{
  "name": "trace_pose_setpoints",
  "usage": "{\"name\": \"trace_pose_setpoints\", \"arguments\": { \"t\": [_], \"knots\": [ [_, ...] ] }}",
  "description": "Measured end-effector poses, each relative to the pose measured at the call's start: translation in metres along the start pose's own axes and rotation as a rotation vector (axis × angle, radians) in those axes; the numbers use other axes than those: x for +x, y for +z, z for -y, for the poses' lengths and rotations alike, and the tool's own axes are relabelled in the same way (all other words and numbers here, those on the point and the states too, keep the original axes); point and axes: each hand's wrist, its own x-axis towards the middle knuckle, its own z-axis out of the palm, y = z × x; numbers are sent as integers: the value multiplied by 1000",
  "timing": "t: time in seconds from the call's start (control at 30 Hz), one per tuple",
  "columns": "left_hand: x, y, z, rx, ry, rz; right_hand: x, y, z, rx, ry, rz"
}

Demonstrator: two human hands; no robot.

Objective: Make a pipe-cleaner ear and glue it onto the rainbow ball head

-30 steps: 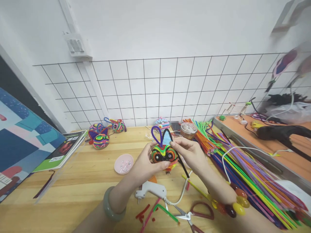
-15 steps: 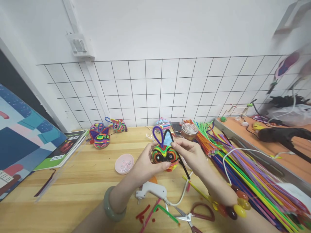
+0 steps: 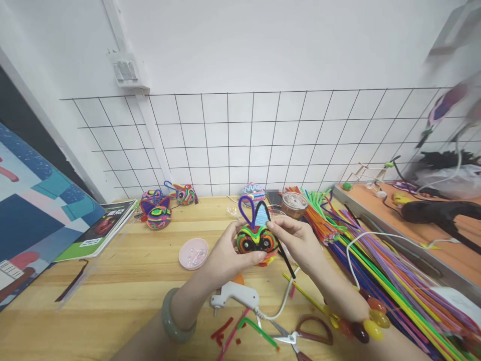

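Between my hands is a round, multicoloured owl-like ornament (image 3: 257,234) made of pipe cleaners, with two dark-ringed eyes and a purple loop on top. My left hand (image 3: 232,252) is closed around its left side, thumb across the front below the eyes. My right hand (image 3: 292,234) pinches a black-edged, light blue ear piece (image 3: 262,214) at the top right of the ornament. A black pipe cleaner end (image 3: 287,260) hangs down from it beside my right palm. Below lies a white glue gun (image 3: 237,296) with its coiled cord.
Scissors (image 3: 291,338) and cut pipe cleaner bits (image 3: 222,328) lie in front. A pink dish (image 3: 193,253) of small gems sits at left. Finished ornaments (image 3: 158,217) stand behind it. Pipe cleaner bundles (image 3: 391,286) and a white cable cover the right. A wire grid (image 3: 214,135) stands behind.
The whole view has shifted slightly, so everything appears a little further right. My hands keep the same hold on the ornament and its ear piece.
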Motion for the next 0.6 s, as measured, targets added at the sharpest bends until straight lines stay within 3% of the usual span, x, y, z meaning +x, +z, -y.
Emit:
{"name": "trace_pose_setpoints", "arguments": {
  "t": [0.6],
  "knots": [
    [0, 0, -3, -13, 17, 31, 0, 1, -3, 1, 25, 2]
  ]
}}
